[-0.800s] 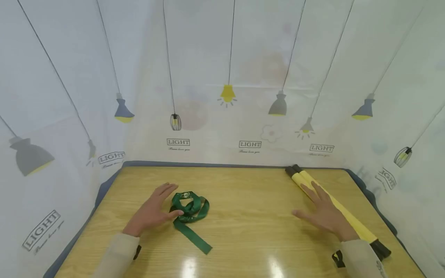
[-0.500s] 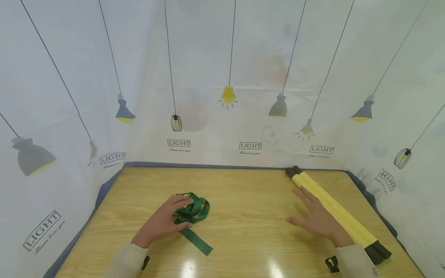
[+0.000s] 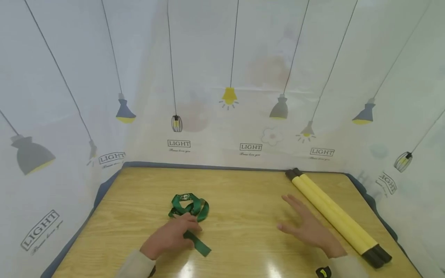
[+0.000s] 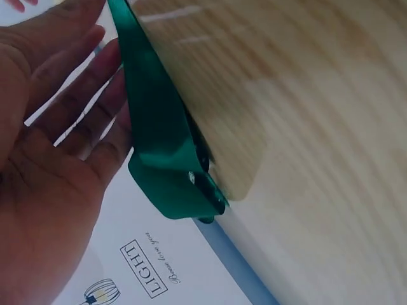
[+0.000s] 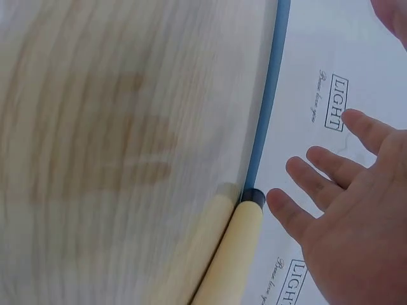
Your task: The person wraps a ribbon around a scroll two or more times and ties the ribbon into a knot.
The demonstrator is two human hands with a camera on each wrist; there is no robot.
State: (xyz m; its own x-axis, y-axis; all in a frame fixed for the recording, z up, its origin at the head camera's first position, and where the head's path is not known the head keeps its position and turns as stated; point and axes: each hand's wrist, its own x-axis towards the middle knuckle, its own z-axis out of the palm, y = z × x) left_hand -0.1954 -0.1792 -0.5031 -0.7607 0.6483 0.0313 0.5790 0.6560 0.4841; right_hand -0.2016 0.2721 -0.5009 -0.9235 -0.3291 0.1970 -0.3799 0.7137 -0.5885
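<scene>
A loosely coiled green ribbon (image 3: 189, 201) lies left of centre on the wooden table, its flat tail (image 3: 201, 247) pointing toward the front. My left hand (image 3: 170, 236) is over the front of the coil, thumb and fingers apart on either side of the tail. In the left wrist view the fingers of that hand (image 4: 57, 127) stretch out right beside the ribbon (image 4: 162, 127), with a gap between thumb and fingers. My right hand (image 3: 309, 227) hovers over the table with its fingers spread, holding nothing. Its spread fingers also show in the right wrist view.
Two yellow tubes with black ends (image 3: 333, 212) lie side by side, slanting along the right of the table (image 3: 243, 200). A white curtain (image 3: 208, 46) printed with lamps hangs behind and at both sides. A blue border (image 3: 208, 165) runs along the table's back edge.
My left hand has moved right and toward the front, from the coil's left side to above the ribbon's tail. My right hand has drifted left, off the yellow tubes. The ribbon's coil stays put.
</scene>
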